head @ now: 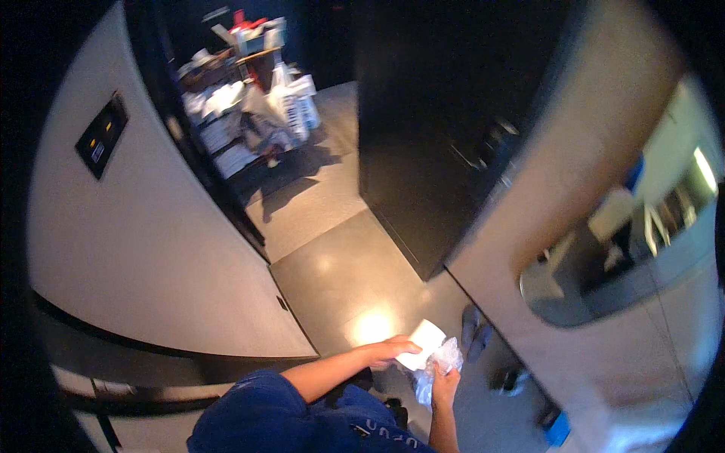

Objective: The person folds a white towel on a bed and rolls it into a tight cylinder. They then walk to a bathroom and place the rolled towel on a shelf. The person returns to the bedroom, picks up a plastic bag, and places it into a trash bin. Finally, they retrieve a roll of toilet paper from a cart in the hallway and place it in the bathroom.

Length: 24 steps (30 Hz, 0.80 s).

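Note:
In front of my body, low in the head view, my left hand (396,350) grips a white object (426,338), flat-looking and brightly lit; whether it is paper or a roll I cannot tell. Beside it, my right hand (444,380) holds crumpled clear plastic wrap (447,355), which bunches up against the white object's lower right side and hangs below my fingers. The ends of my left fingers are hidden beneath the white object.
An open dark door (419,170) stands ahead. Beyond the doorway, bags and papers crowd a shelf (263,52). Shoes (474,334) lie by the right wall, with a blue item (558,428) farther down. A mirror (589,300) hangs there; a switch panel (102,136) is on the left wall.

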{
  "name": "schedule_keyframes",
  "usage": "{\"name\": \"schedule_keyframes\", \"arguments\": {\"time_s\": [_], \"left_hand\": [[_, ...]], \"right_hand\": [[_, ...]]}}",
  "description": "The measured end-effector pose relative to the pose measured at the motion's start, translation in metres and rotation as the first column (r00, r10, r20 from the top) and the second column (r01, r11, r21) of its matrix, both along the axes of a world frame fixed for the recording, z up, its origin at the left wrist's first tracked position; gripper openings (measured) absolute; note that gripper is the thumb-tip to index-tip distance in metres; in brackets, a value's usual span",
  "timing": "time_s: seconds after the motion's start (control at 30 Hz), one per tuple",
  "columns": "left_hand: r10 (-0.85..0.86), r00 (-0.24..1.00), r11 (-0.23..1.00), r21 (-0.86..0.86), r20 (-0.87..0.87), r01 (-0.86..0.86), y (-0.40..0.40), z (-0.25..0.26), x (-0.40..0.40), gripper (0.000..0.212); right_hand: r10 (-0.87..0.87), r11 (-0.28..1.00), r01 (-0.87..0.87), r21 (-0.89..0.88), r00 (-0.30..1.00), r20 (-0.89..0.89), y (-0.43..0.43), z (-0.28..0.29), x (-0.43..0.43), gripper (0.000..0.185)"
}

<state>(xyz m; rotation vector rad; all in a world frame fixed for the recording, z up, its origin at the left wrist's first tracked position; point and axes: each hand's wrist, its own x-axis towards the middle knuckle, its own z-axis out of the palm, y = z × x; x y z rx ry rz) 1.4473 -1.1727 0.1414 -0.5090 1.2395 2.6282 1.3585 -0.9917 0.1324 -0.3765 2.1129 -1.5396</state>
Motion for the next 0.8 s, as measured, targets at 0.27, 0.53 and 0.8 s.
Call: {"name": "schedule_keyframes", "arguments": {"time_s": [0.27,0.53,0.8], "left_hand": [[0.516,0.853,0.826,-0.214,-0.081,-0.521,-0.177,-0.011,0.024,0.038],[0.707,0.691,0.687,-0.087,-0.152,-0.722,-0.358,-0.024,-0.016,0.038],[0.857,0.500,0.483,-0.536,0.128,-0.692,-0.543,0.084,-0.048,0.050]], "right_hand": [[0.242,0.881,0.025,-0.473,0.835,0.494,-0.257,0.025,-0.085,0.028],[0.624,0.781,-0.518,-0.350,0.676,0.392,-0.482,0.008,-0.118,0.035],[0.989,0.136,-0.990,0.035,0.134,-0.066,-0.723,-0.014,-0.165,0.041]]}}
